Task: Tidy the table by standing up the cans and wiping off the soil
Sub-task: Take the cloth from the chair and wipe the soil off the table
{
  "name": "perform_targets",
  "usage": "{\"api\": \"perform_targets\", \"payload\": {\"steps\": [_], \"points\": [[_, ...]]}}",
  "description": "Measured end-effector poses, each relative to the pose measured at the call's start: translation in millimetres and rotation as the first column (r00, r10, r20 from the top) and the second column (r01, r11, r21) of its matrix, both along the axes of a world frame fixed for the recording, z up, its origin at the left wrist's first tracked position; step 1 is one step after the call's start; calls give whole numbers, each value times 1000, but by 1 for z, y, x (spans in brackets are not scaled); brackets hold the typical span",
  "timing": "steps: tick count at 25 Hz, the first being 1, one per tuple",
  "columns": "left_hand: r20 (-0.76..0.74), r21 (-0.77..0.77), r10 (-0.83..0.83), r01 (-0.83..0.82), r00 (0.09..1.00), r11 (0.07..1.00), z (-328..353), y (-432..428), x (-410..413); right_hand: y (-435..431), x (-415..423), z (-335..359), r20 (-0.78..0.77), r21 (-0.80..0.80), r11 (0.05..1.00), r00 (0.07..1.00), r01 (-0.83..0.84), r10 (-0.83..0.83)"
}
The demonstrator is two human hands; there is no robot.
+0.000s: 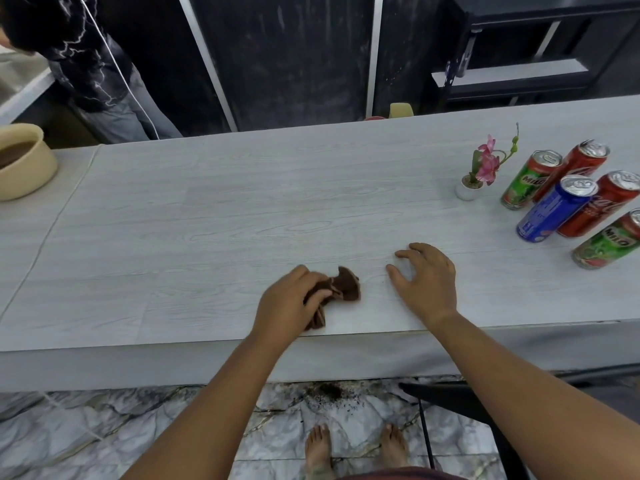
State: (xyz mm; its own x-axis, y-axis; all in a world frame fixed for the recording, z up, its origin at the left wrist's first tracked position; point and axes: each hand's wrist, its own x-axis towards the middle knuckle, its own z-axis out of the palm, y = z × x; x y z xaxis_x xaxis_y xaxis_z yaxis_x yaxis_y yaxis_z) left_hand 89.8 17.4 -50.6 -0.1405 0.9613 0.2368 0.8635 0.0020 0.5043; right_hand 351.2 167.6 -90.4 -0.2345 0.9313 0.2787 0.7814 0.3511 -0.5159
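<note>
My left hand grips a crumpled brown cloth that rests on the pale wood-grain table, near its front edge. Just to the right, my right hand lies on the tabletop with fingers spread, holding nothing. Several cans stand upright at the far right: a green Milo can, a red can, a blue can, another red can and a second green Milo can. Dark soil lies scattered on the marble floor below the table edge.
A small white pot with a pink flower stands left of the cans. A beige bowl holding brown soil sits at the table's left end. Another person stands behind the table. A black chair is under the table at right.
</note>
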Motion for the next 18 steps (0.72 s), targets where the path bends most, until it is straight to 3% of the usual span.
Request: {"api": "perform_targets", "payload": {"steps": [3, 14, 18], "points": [[24, -43, 56, -55, 998, 998, -3, 23, -11, -2, 0, 1, -18, 2, 1000, 1000, 2, -2], [5, -60, -76, 76, 997, 995, -25, -18, 24, -5, 1, 8, -74, -36, 999, 997, -19, 16], [56, -24, 76, -75, 996, 997, -5, 9, -5, -16, -7, 19, -196, -51, 992, 975, -117, 105]]}}
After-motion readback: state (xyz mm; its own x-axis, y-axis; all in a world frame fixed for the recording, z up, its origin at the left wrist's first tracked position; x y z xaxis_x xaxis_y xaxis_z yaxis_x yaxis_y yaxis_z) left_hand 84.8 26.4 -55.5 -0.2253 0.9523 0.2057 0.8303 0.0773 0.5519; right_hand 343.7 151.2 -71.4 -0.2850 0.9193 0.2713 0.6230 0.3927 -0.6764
